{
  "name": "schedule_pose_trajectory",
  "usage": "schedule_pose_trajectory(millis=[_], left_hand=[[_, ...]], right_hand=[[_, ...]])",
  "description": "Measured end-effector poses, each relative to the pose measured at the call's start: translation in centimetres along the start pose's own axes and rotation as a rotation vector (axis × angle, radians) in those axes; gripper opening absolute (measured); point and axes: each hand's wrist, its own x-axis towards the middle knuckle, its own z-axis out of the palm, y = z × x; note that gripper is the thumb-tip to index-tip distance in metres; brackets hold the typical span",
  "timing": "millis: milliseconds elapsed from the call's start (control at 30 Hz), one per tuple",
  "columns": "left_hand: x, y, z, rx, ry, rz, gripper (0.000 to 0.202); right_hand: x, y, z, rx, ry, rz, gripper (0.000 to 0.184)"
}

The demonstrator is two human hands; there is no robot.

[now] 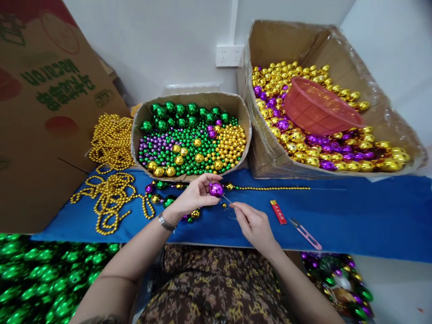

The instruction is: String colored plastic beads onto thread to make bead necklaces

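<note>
In my left hand (197, 194) a shiny purple bead (216, 189) is pinched between thumb and fingers. My right hand (252, 225) is closed at the fingertips on a thin, pale needle or wire (227, 198) that runs up to that bead. Just below them a small gold bead (224, 205) lies near curled loose thread. Behind and under my left hand rests a strand of mixed green, gold and purple beads (169, 200). It continues to the right as a row of tiny gold beads (273, 188), with bare thread past its end.
A low cardboard box (250, 130) of sorted beads stands behind my hands. Right of it, a larger carton (266, 164) holds gold and purple beads and a red basket (320, 105). Pink thread snips (307, 235), a red packet (278, 212) and gold bead chains (111, 198) lie on the blue cloth (371, 216).
</note>
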Motion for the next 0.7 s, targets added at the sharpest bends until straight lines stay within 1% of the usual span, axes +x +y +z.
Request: schedule_pose_trajectory(millis=[33,100,167,200,233,300,333,400,467,533,600,633,667,700], left_hand=[[0.3,0.2,-0.4,0.022,0.007,0.021,0.052],[1.1,0.9,-1.6,0.167,0.098,0.086,0.041],[2.4,1.7,-3.2,0.471,0.208,0.133,0.029],[3.0,2.0,-4.0,0.670,0.234,0.138,0.025],[3.7,2.2,-4.7,0.873,0.234,0.127,0.020],[5.0,2.2,-5.6,1.218,0.157,0.068,0.015],[5.6,2.1,-5.7,1.343,0.100,0.027,0.015],[6.4,1.8,-5.6,1.506,0.005,-0.057,0.015],[7.0,1.4,-5.1,1.582,-0.029,-0.121,0.016],[7.3,1.2,-4.6,1.600,-0.005,-0.149,0.018],[7.4,1.1,-4.4,1.601,0.016,-0.144,0.021],[7.3,1.1,-4.4,1.568,0.033,-0.132,0.022],[7.1,1.1,-4.5,1.487,0.061,-0.112,0.023],[6.9,1.1,-4.5,1.343,0.103,-0.087,0.023]], right_hand=[[0.0,0.1,-0.1,0.011,0.013,0.027,0.023],[-0.1,0.2,-0.4,0.003,0.040,0.069,0.021],[-0.1,0.3,-0.6,-0.017,0.061,0.090,0.020],[-0.1,0.4,-0.7,-0.026,0.066,0.094,0.020],[-0.1,0.4,-0.7,-0.034,0.068,0.097,0.020],[-0.1,0.4,-0.7,-0.045,0.062,0.103,0.021],[-0.1,0.4,-0.7,-0.049,0.059,0.105,0.021],[0.0,0.4,-0.6,-0.054,0.063,0.097,0.022],[0.0,0.4,-0.6,-0.058,0.069,0.088,0.022],[0.0,0.4,-0.5,-0.063,0.071,0.088,0.021],[0.0,0.5,-0.5,-0.064,0.069,0.088,0.021],[0.0,0.5,-0.4,-0.063,0.069,0.085,0.021],[0.0,0.5,-0.4,-0.063,0.070,0.079,0.021],[-0.1,0.5,-0.4,-0.062,0.070,0.075,0.022]])
